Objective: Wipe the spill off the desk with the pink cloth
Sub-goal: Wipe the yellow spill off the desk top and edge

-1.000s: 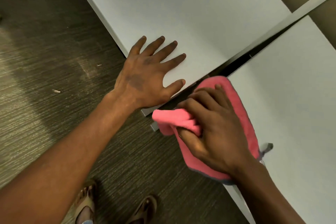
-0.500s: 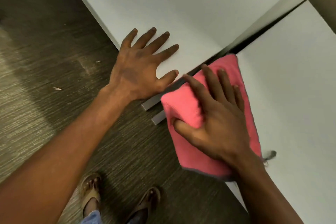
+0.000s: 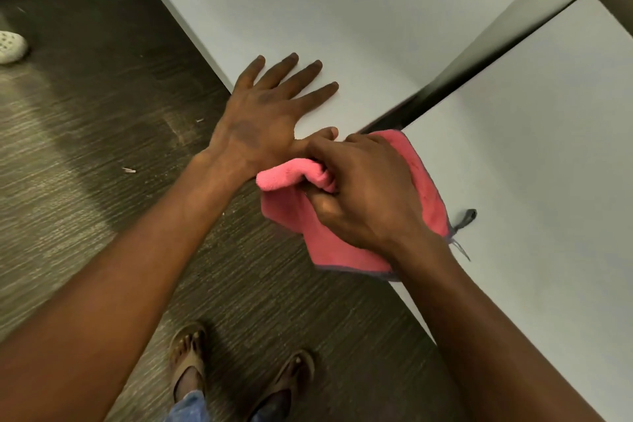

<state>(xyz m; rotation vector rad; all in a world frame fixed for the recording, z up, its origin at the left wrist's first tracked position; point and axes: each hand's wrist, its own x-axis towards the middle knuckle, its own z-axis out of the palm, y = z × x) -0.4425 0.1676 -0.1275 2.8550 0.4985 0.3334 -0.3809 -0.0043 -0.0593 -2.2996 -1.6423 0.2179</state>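
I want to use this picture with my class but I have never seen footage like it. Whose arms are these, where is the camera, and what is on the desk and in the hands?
There is no machine here. The camera sits on a person's head and looks down, so both arms are that person's own, and the sandalled feet show on the floor below. The left hand lies flat and open on one white desk, holding nothing. The right hand has its fingers closed on a bunched pink cloth at the corner of a second desk, with part of the cloth hanging over the edge. A dark gap separates the two desks. I cannot make out any spill in this picture.
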